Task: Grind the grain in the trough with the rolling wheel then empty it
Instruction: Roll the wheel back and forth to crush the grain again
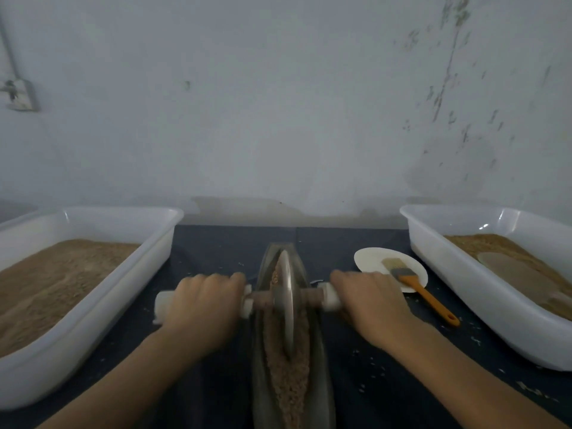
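Metal trough (pixel 322 360) runs lengthwise at centre on the dark cloth (pixel 210 249), brown grain (pixel 291 382) heaped along its channel. Rolling wheel (pixel 288 301) stands upright in it, mid-length. Left hand (pixel 204 301) and right hand (pixel 368 297) wrapped round the white handle ends either side, hands well apart. Risk: uneven push could tilt the wheel and ride it over the trough lip, spilling grain; loose grains already lie on the cloth. Room: narrow strips of cloth flank the trough; left tub (pixel 93 308) and right tub (pixel 464 274) hem the sides. Plate (pixel 371 258) with orange-handled brush (pixel 414 286) sits just beside the right hand; wall (pixel 278 103) close behind
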A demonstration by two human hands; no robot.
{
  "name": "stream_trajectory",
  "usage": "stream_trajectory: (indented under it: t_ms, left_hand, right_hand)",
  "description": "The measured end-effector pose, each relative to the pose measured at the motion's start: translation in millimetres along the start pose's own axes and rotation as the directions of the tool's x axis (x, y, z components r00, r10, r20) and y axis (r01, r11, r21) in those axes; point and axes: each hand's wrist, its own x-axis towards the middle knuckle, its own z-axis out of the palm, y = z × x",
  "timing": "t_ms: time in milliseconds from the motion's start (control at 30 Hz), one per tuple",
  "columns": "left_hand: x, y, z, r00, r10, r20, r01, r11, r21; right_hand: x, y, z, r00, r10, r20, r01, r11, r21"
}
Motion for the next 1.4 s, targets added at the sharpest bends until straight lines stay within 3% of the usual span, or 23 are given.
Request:
stream_trajectory:
  t_ms: [100,267,467,600,700,767,900,1000,1167,1300,1400]
  left_hand:
    - [38.8,-6.7,17.5,0.995,0.002,-0.102,0.002,0.999,0.036]
    - [51.3,-11.4,24.0,0.994,-0.01,-0.104,0.013,1.0,0.022]
    - [-20.8,-3.3,-12.1,0.995,0.031,0.094,-0.024,0.997,-0.077]
    - [-66.7,4.3,-52.6,0.989,0.072,0.128,-0.073,0.997,0.001]
    - [-72.6,7.0,-61.5,0.988,0.085,0.13,-0.09,0.995,0.033]
    - [-60.7,6.4,-51.1,0.988,0.084,0.128,-0.085,0.996,0.004]
    - [-11.2,2.6,-11.0,0.999,0.032,0.038,-0.03,0.998,-0.051]
    - [30.7,-0.7,9.4,0.995,0.045,-0.089,-0.042,0.999,0.035]
    - [60.8,0.9,6.4,0.986,0.1,-0.131,-0.084,0.989,0.119]
    - [20.3,7.3,-0.7,0.993,0.078,-0.086,-0.077,0.997,0.012]
    - [-26.7,3.8,-15.0,0.994,0.092,0.056,-0.083,0.987,-0.135]
  right_hand:
    - [36.5,4.4,12.7,0.997,0.054,-0.05,-0.054,0.999,-0.006]
    - [46.3,2.5,16.5,0.989,0.063,-0.135,-0.076,0.993,-0.094]
    - [-23.0,-6.1,-16.6,0.995,-0.1,-0.025,0.099,0.994,-0.039]
    - [-70.0,-9.2,-47.1,0.973,-0.166,-0.163,0.173,0.984,0.032]
    - [-71.7,-15.1,-53.2,0.989,-0.145,0.031,0.143,0.989,0.044]
    - [-63.2,-11.8,-37.0,0.992,-0.087,0.09,0.082,0.995,0.054]
    - [-15.3,-4.3,0.2,0.999,-0.004,-0.032,0.006,0.998,0.068]
    - [27.1,5.1,21.4,0.993,0.066,-0.101,-0.063,0.998,0.03]
    - [47.1,12.2,42.7,0.984,0.124,-0.129,-0.114,0.99,0.079]
    - [11.8,6.9,26.3,0.989,0.047,-0.14,-0.036,0.996,0.082]
    - [-30.5,-5.5,-3.6,0.975,-0.095,-0.201,0.105,0.994,0.038]
